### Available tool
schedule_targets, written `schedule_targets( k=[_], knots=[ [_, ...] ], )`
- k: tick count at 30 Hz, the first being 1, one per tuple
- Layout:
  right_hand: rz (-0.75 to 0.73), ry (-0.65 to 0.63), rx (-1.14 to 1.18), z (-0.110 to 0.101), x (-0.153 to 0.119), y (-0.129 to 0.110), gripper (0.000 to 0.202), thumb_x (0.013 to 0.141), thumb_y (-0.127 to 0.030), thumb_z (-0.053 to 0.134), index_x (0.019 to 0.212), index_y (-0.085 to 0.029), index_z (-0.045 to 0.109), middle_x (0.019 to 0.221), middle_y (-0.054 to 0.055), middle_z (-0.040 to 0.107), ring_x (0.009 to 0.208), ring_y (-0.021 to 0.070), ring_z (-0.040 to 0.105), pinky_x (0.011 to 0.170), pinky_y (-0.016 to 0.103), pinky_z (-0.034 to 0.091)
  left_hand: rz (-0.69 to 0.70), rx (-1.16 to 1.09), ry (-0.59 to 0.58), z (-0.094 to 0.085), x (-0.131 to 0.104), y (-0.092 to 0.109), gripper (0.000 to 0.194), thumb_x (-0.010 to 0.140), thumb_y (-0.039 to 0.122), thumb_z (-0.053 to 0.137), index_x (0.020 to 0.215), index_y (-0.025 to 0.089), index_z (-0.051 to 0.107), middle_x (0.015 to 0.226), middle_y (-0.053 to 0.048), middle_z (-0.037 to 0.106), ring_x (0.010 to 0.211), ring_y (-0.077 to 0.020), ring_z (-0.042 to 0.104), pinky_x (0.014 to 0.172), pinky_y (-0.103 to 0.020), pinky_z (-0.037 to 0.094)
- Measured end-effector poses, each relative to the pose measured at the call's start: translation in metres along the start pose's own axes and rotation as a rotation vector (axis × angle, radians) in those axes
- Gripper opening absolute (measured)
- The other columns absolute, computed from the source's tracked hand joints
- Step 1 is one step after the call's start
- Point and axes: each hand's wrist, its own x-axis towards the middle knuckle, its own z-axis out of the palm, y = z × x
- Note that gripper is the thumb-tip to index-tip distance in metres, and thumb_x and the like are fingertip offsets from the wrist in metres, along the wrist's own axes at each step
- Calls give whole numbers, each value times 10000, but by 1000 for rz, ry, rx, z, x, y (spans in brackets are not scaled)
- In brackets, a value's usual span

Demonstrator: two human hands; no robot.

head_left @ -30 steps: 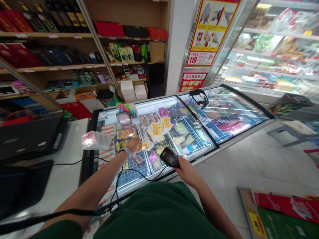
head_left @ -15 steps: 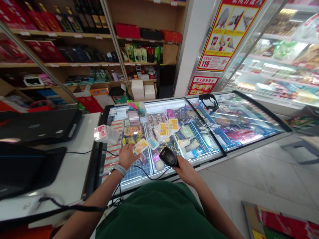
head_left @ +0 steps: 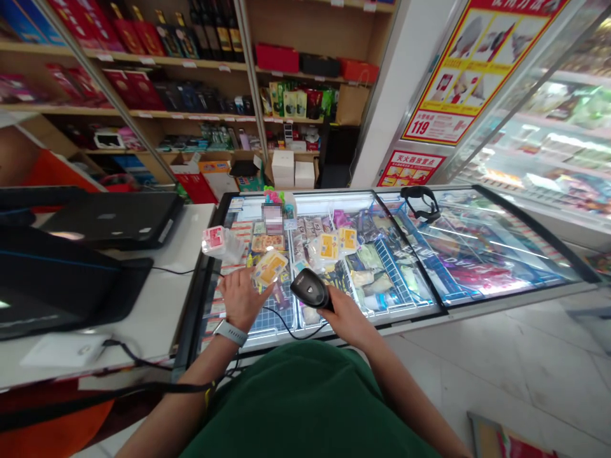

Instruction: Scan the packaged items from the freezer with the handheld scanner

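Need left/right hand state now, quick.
Left hand: partly open, fingers at a yellow-labelled pack; grip unclear.
Right hand: closed around the black scanner.

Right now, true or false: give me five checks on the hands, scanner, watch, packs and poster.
1. The right hand holds the barcode scanner. True.
2. The watch is on the right wrist. False: the watch is on the left wrist.
3. The left hand is at a yellow-labelled pack. True.
4. The red-labelled pack lies on the floor. False: the red-labelled pack is on the freezer.
5. The larger poster shows 119. True.
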Motion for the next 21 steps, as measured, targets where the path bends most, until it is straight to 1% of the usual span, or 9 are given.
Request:
schedule_targets(
  k=[4, 11, 18, 21],
  knots=[
    [-8, -9, 0, 3, 4, 0, 369, 813, -117, 607, 1165, -169, 509, 1156, 110, 609, 1068, 244, 567, 900, 341, 403, -1, -16, 12, -3, -1, 1, 526, 767, 528, 632, 1121, 142, 576, 1047, -157, 633, 1020, -331, 535, 946, -454, 328],
    [-23, -22, -27, 3, 4, -1, 311, 816, -121, 600, 1107, -163, 498, 1110, 113, 603, 1046, 243, 566, 894, 348, 408, 16, -9, 21, -3, -2, 3, 588, 754, 600, 630, 1115, 139, 587, 1030, -161, 638, 1000, -338, 534, 936, -467, 325],
    [-24, -38, -27, 4, 4, 0, 315, 820, -121, 582, 1115, -160, 477, 1116, 122, 587, 1050, 251, 559, 892, 355, 412, 34, 3, 23, -5, 1, 6, 616, 740, 641, 628, 1095, 139, 593, 1029, -165, 645, 1001, -342, 541, 935, -473, 328],
    [-19, -50, -26, 4, 5, 0, 315, 829, -129, 579, 1126, -149, 478, 1126, 130, 582, 1058, 255, 555, 900, 354, 410, 33, -8, 20, -6, 1, 7, 606, 745, 631, 628, 1102, 143, 590, 1050, -166, 647, 1021, -342, 540, 953, -478, 318]
  ],
)
